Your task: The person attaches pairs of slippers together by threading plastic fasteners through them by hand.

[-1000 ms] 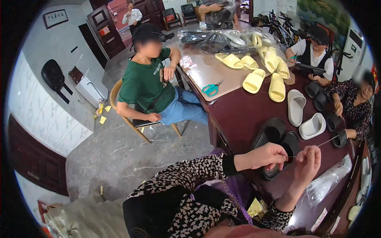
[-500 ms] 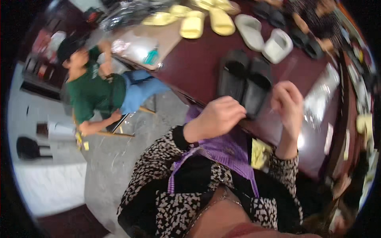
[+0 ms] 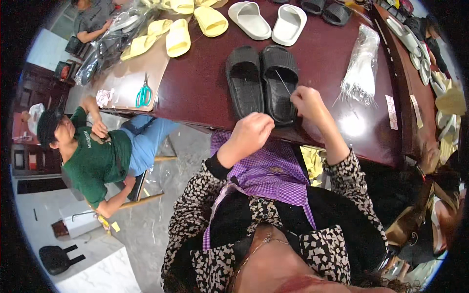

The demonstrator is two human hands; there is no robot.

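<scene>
A pair of black slide slippers (image 3: 246, 90) lies side by side on the dark red table, toes pointing away from me. My left hand (image 3: 247, 136) is closed in a pinch just at the near heel end of the left slipper; what it holds, if anything, is hidden. Above the right slipper's outer edge, my right hand (image 3: 309, 103) pinches a thin whitish strand (image 3: 283, 79), which slants up over that slipper's footbed toward its strap.
Yellow slippers (image 3: 178, 38) and white slippers (image 3: 289, 24) stand along the far side. A clear-wrapped bundle of white strands (image 3: 361, 66) lies to the right. Teal-handled scissors (image 3: 144, 95) rest on a board at left. A seated person in green (image 3: 100, 151) is beside the table.
The view has swung, so the slippers and table sit further left and higher. My right hand has come closer to the right slipper, and the strand now shows.
</scene>
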